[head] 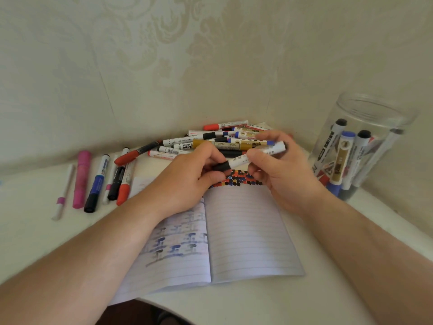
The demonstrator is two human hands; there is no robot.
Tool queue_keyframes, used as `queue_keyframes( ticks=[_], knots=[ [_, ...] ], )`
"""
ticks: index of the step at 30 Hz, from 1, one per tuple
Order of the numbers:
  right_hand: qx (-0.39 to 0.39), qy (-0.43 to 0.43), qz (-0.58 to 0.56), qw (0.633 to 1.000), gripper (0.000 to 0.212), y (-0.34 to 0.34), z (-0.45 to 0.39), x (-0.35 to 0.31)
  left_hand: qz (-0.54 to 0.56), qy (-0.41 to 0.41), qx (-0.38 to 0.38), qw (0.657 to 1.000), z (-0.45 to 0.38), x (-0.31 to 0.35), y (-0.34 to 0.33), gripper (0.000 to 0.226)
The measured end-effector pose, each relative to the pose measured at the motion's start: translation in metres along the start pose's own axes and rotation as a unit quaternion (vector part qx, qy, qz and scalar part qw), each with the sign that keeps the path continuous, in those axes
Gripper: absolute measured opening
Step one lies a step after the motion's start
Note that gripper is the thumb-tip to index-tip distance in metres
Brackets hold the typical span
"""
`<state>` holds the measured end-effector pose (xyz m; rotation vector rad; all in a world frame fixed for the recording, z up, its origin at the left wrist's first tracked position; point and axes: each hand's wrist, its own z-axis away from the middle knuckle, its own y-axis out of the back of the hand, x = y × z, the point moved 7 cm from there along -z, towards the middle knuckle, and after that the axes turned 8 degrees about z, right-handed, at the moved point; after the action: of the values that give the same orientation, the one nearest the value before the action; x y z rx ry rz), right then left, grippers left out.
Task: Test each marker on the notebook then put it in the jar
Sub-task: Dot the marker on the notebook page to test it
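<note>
An open lined notebook (246, 231) lies on the white desk (304, 301) under both forearms, its left page covered in faded blue writing and the top of its right page marked with rows of coloured test dots just beneath the hands. Above those dots the left hand (194, 177) pinches the black cap of a white marker (248, 158), while the right hand (281, 170) curls its fingers round the barrel, holding it tilted in the air. Left of the left hand, a row of pens (98, 181) lies side by side on the desk. Right of the right hand stands a clear jar (365, 148) with several markers upright inside. Just beyond the hands, a loose pile of markers (210, 141) lies against the wall
</note>
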<state>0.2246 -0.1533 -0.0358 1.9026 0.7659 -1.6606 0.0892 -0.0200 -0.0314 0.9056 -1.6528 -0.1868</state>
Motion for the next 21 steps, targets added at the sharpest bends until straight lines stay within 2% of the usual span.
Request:
queue_keyframes(
  ticks=[3, 9, 14, 21],
  knots=[
    [0.056, -0.002, 0.009, 0.998, 0.039, 0.008, -0.002, 0.001, 0.056, -0.001, -0.032, 0.998, 0.002, 0.006, -0.006, 0.027],
    [0.019, -0.005, 0.086, 0.996, 0.032, -0.006, -0.006, 0.01, 0.018, 0.017, -0.064, 0.998, 0.003, 0.004, -0.014, 0.044],
    [0.009, -0.008, 0.123, 0.992, 0.027, -0.009, -0.008, 0.011, -0.038, 0.005, -0.051, 0.998, 0.001, 0.004, -0.013, 0.041],
    [0.006, -0.01, 0.123, 0.992, 0.027, -0.01, -0.006, 0.008, -0.032, 0.006, -0.046, 0.998, 0.001, 0.002, -0.013, 0.042]
  ],
)
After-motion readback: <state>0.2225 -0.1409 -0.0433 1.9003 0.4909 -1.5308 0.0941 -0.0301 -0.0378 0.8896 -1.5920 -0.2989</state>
